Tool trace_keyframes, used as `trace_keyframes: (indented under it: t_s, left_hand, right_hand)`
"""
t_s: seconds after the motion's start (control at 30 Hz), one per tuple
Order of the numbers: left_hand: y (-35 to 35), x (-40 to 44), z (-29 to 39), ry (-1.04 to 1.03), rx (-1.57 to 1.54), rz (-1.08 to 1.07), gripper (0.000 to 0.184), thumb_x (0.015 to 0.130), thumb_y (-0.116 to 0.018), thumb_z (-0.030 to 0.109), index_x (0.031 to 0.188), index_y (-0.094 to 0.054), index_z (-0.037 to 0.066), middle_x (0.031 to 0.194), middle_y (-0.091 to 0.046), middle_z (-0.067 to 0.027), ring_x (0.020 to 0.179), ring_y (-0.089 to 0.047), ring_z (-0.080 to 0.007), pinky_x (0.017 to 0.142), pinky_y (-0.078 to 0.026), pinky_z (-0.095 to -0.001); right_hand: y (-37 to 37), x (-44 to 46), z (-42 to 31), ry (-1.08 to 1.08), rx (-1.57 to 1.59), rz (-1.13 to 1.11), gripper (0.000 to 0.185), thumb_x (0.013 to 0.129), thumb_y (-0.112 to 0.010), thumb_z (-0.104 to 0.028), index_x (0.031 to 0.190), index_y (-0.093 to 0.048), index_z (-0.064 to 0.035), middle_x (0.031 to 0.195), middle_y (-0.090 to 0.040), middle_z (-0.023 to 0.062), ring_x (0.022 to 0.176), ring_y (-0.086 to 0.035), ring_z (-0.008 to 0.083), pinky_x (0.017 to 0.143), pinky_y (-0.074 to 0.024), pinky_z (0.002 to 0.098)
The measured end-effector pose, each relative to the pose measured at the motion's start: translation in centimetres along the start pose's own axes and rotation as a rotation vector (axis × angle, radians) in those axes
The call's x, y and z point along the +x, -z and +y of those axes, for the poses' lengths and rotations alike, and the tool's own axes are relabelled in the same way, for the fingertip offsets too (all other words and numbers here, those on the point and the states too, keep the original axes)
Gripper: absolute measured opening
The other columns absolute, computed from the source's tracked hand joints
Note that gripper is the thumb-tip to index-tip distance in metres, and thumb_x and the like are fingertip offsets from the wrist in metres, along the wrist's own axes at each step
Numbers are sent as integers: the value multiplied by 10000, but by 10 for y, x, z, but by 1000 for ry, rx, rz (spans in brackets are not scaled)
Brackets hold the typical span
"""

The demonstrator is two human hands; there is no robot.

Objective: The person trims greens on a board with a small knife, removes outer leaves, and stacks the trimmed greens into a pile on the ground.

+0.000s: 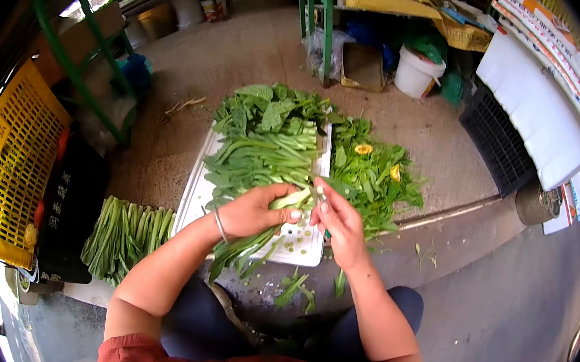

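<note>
My left hand (pixel 258 213) is closed around a leafy green vegetable stalk (pixel 295 200), its pale end pointing right and its leaves hanging below the wrist. At that end, my right hand (pixel 341 223) grips what looks like a small knife, mostly hidden, with a bit of green handle (pixel 327 234) below the fingers. Beyond both hands, stacked leafy greens (pixel 261 155) lie on a white tray (pixel 194 184), stems toward the right. Small round green slices (pixel 304 235) are scattered on the tray's near part.
Loose leaves with yellow flowers (pixel 375 179) lie right of the tray. A row of leafy stalks (pixel 130 235) sits at left, near a yellow crate (pixel 12 166). Farther off are a white bucket (pixel 418 73), a green-framed table (pixel 327 29) and a black crate (pixel 497 143).
</note>
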State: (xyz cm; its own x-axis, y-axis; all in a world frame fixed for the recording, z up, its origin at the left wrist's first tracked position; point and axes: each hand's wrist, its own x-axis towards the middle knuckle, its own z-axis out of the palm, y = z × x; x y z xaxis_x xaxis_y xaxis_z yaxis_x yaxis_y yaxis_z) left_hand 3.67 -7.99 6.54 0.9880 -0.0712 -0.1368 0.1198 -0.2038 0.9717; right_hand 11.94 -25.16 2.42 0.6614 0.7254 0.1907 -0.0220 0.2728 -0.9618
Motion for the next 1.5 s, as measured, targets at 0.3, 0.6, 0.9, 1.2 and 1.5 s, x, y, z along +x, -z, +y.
trace_keyframes:
  t_s: [0.3,0.6,0.9,1.2,1.5]
  left_hand:
    - [7,7,-13,-3,6,26,370,822,-622,288,1038,-507,11,829,-563,-14,727,-517,-67,633,-448,-217]
    - [-2,6,-17,-61,240,149,406,806,-631,313,1031,-540,-13,671,-533,-71,573,-475,-113,544,-416,-269]
    - [21,-3,-2,-25,79,91,384,805,-636,318,1045,-527,40,758,-511,15,668,-472,-65,592,-416,-205]
    - [112,-28,-33,173,635,683,442,672,-727,285,1007,-601,26,721,-621,-109,608,-583,-181,618,-472,-302]
    - [126,-50,-43,312,1109,796,266,748,-620,243,984,-603,120,854,-639,-112,815,-612,-286,712,-492,-381]
  right_hand:
    - [-2,3,8,-76,83,-36,498,891,-501,-257,1281,-382,28,703,-489,-7,646,-432,60,579,-332,183]
    - [-3,4,15,-75,8,-49,469,897,-499,-233,1286,-389,6,688,-470,-25,631,-421,59,575,-333,189]
    - [29,16,60,-449,340,252,350,905,-484,-304,1196,-517,-113,610,-379,-53,495,-330,40,415,-257,179]
    - [35,42,78,-596,-98,444,220,837,-581,-205,978,-558,-38,743,-574,33,450,-442,58,356,-270,173]
    - [13,154,128,-692,-229,478,265,823,-595,-228,971,-550,-13,737,-602,64,490,-509,84,400,-297,209]
